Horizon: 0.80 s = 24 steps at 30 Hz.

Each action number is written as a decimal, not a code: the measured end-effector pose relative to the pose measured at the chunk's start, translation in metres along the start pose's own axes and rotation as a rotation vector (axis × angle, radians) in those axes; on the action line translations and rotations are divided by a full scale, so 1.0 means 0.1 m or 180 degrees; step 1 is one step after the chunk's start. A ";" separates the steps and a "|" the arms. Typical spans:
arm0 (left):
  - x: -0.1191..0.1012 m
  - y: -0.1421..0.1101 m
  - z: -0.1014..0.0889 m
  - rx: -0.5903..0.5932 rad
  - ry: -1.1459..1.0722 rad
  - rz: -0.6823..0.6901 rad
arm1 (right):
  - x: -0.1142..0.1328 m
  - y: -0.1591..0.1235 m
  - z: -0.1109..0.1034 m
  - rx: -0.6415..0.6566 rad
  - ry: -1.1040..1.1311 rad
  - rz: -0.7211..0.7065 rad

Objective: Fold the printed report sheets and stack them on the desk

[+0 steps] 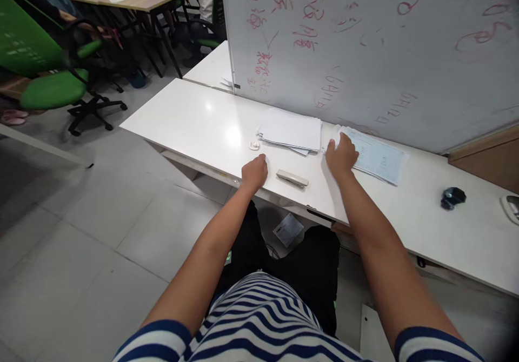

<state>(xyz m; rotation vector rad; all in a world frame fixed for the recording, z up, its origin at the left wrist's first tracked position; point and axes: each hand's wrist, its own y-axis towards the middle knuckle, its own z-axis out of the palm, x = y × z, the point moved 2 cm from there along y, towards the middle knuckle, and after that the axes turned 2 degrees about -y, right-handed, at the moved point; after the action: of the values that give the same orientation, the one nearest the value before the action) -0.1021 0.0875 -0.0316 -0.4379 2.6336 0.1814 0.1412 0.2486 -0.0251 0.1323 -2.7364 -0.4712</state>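
Note:
My left hand (254,173) is closed into a fist at the front edge of the white desk, seen from its back. Just to its right lies a pale stapler (292,179), apart from the hand. My right hand (343,155) is over the left end of a stack of light-blue printed sheets (379,159), thumb and index finger apart and the other fingers bent. Its fingertips are partly hidden, and I see no sheet lifted. A pile of white papers (290,129) lies between the hands, farther back. A small white ring-shaped object (254,146) sits beyond my left fist.
A whiteboard (365,43) with red writing stands along the desk's (182,119) back edge. At the right lies a dark faceted object (453,198). Under the desk is a grey card or box (288,230). Green chairs (54,89) and other people are at the upper left.

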 end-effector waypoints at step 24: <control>-0.07 0.02 -0.02 -0.0149 0.0416 -0.0170 | -0.85 -0.39 -0.11 -0.0035 -0.0535 -0.0054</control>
<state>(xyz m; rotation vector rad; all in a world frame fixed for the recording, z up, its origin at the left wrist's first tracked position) -0.0978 0.0905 -0.0264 -0.5528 2.7462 0.2040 0.2254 0.2218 -0.0572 0.1181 -2.8983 -0.5242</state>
